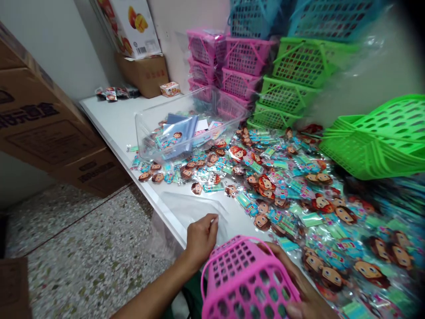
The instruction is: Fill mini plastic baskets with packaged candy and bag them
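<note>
A pink plastic basket [244, 279] with open lattice walls is at the near edge of the white table [113, 119]. My right hand [299, 288] wraps around its right side and grips it. My left hand [201, 237] is just left of the basket, fingers pinched on a clear plastic bag [192, 208] that lies flat on the table. A wide heap of small packets with cartoon faces [299, 195] covers the table to the right.
A clear plastic tub [186, 128] with packets stands mid-table. Stacks of pink baskets [232, 66], green baskets [292, 75] and blue baskets [299, 15] line the back; more green baskets [375, 141] lie at right. Cardboard boxes [43, 119] stand left, over a speckled floor.
</note>
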Demonstrator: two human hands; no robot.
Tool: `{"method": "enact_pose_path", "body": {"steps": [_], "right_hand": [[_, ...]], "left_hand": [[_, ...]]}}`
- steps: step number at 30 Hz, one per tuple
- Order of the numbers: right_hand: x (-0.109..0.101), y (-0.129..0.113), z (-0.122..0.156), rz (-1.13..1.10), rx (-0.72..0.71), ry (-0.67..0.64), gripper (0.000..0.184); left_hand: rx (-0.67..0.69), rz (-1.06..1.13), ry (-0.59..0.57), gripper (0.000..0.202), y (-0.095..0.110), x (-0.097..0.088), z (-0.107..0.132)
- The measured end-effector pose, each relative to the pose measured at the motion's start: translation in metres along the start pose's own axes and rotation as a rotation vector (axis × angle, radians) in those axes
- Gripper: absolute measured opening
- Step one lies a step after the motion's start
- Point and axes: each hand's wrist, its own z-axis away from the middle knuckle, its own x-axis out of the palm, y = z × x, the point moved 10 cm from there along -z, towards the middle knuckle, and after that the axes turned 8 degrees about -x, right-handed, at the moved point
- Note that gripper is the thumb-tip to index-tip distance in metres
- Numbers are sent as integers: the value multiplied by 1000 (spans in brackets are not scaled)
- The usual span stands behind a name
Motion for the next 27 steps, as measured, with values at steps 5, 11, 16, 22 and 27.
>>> {"method": "enact_pose_path", "body": {"steps": [5,11,16,22,27], "right_hand": [[34,-9,3,116,-113,-131,103],[52,-15,8,24,-137,-168,109],[41,-3,25,32,-78,-68,111],[42,1,35,88,-78,-48,105],[45,-7,37,202,-127,-43,87]], "left_hand": [[25,141,-185,31,19,8,-4],[59,241,-376,29,42,-6,26],[138,70,-385,28,55,-40,60],[239,-41,-334,26,77,-50,93],[438,-96,-364,28,103,-46,113]]}}
